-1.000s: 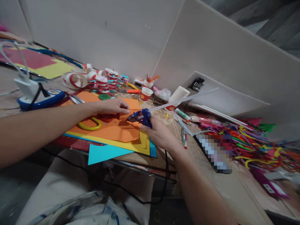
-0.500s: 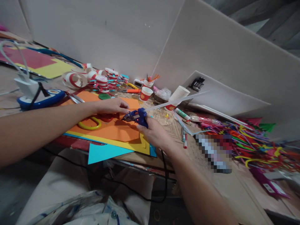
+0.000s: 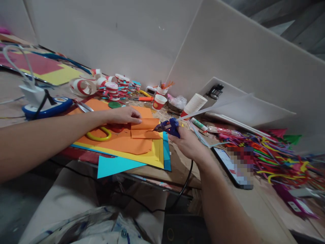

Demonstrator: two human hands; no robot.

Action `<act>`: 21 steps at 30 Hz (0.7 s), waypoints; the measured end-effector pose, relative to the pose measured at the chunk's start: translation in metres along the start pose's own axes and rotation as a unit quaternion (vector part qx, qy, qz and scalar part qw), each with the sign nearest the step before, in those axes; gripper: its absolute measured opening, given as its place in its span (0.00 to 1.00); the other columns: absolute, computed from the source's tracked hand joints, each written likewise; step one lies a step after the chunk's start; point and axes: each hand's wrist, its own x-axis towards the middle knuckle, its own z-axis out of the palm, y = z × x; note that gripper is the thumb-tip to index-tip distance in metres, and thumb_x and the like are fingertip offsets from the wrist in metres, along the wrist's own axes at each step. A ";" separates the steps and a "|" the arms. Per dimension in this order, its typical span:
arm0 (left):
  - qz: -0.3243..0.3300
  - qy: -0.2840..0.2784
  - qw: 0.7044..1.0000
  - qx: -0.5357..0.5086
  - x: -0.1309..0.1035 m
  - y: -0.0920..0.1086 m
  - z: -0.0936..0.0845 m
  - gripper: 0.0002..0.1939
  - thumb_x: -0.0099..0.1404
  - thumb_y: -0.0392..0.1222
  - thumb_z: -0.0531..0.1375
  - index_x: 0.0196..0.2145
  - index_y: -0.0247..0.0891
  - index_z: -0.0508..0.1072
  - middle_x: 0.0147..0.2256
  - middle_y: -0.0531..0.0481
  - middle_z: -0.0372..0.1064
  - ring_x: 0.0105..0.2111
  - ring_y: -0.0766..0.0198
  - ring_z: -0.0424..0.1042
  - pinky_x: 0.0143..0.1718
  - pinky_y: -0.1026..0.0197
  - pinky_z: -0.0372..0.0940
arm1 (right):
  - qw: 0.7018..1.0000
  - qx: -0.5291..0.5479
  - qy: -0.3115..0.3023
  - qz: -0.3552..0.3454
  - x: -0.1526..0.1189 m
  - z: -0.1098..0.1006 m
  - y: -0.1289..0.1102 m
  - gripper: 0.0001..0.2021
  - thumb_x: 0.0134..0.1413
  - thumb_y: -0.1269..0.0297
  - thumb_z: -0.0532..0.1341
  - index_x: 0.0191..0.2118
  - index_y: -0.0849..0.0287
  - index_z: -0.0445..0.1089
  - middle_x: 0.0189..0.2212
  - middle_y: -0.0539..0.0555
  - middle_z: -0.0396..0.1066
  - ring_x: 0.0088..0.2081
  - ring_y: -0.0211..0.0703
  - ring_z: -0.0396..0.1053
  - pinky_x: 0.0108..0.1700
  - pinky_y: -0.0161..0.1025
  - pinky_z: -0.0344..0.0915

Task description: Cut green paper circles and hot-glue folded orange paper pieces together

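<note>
My right hand [image 3: 186, 140] is wrapped around a blue glue gun [image 3: 169, 127], with a long clear glue stick [image 3: 203, 110] poking out of its back. The nozzle is over the right end of a folded piece of orange paper [image 3: 144, 134]; I cannot tell whether it touches. At the left end of this piece, my left hand [image 3: 127, 116] has its fingers closed on the paper's upper edge. Beneath lie larger orange sheets [image 3: 132, 145] on a yellow sheet [image 3: 149, 158] and blue sheets. Yellow-handled scissors [image 3: 101, 135] rest on the orange sheets below my left wrist.
Paper cups [image 3: 159, 102] and striped cup crafts [image 3: 113, 90] stand along the back. A cup stack [image 3: 194, 105] leans near a glue tube [image 3: 198, 124]. At right are a phone [image 3: 230, 169] and colourful pipe cleaners [image 3: 274, 156]. The gun's black cord [image 3: 186, 184] hangs over the table edge.
My right hand has moved the glue gun to the right, along the folded orange paper to its right end. My left hand stays at about the same place on the paper.
</note>
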 end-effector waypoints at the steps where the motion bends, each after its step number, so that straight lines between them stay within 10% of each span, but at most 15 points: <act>1: 0.001 0.000 1.000 0.002 0.000 0.001 0.000 0.17 0.61 0.54 0.57 0.25 0.36 0.67 0.21 0.55 0.59 0.20 0.70 0.58 0.23 0.65 0.51 | 1.000 -0.012 0.005 0.002 0.000 -0.001 0.001 0.06 0.57 0.64 0.57 0.37 0.61 0.67 0.36 0.58 0.72 0.36 0.46 0.66 0.38 0.40 0.61; 21: 0.013 0.001 1.000 -0.013 -0.001 0.002 0.000 0.17 0.59 0.53 0.59 0.23 0.36 0.66 0.20 0.55 0.59 0.20 0.70 0.56 0.22 0.64 0.48 | 1.000 0.007 -0.019 0.020 -0.006 -0.011 0.003 0.08 0.56 0.61 0.58 0.35 0.60 0.68 0.34 0.56 0.72 0.34 0.45 0.66 0.35 0.40 0.61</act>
